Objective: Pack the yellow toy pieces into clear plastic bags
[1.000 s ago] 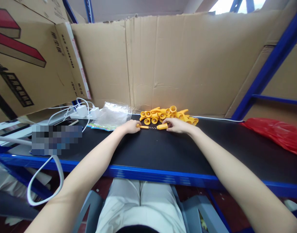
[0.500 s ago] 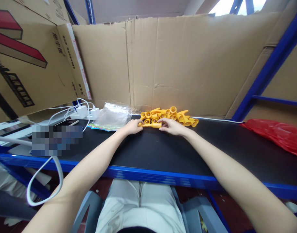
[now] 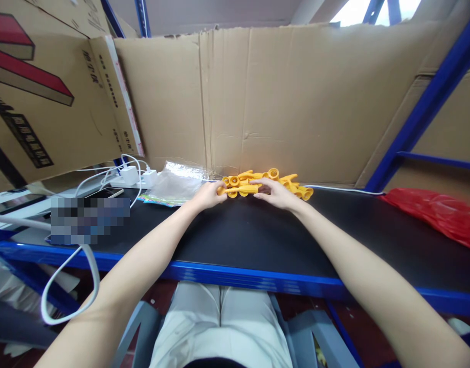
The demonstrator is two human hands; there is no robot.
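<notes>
I hold one yellow plastic piece (image 3: 242, 189) level between both hands, just above the black table top (image 3: 258, 240). My left hand (image 3: 208, 194) is closed on its left end. My right hand (image 3: 273, 192) pinches its right end. Right behind the piece lies a pile of several more yellow plastic parts (image 3: 284, 182), against the cardboard wall.
A clear plastic bag (image 3: 177, 183) lies left of the pile. White chargers and cables (image 3: 131, 176) and a phone (image 3: 104, 193) sit further left. A red plastic bag (image 3: 438, 212) lies at the right. Cardboard sheets (image 3: 281, 97) wall the back; blue rack posts (image 3: 422, 107) stand right.
A second ago the two yellow halves were apart with a thin spring between them. My hands have pushed them together into one piece and lifted it a little toward the pile.
</notes>
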